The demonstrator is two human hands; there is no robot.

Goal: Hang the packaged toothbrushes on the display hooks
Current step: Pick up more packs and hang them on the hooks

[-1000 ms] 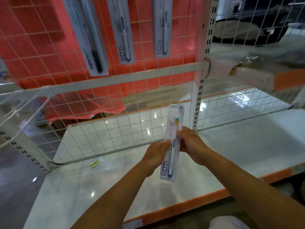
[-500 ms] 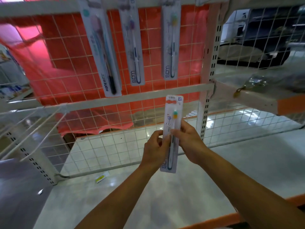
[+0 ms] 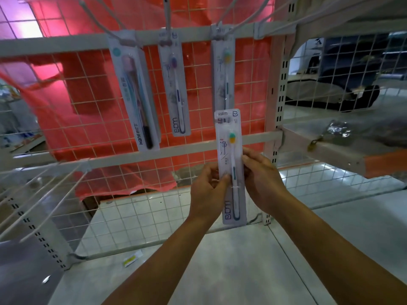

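Two bare hands and forearms, seen from above

The left hand [image 3: 207, 190] and right hand [image 3: 262, 181] are uncovered, as are both wrists, with knuckles and tendons showing on their backs. The left forearm [image 3: 158, 260] is bare down to the near edge; the right forearm [image 3: 330, 243] is bare down to the near right corner. Any clothing lies out of view.

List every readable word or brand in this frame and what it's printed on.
"BDM": foot of the held pack.
"净": its front; header print too small.
"Hane": left hung pack; characters beside it blurred.
"BDM": middle hung pack.
Right hung pack: print blurred.
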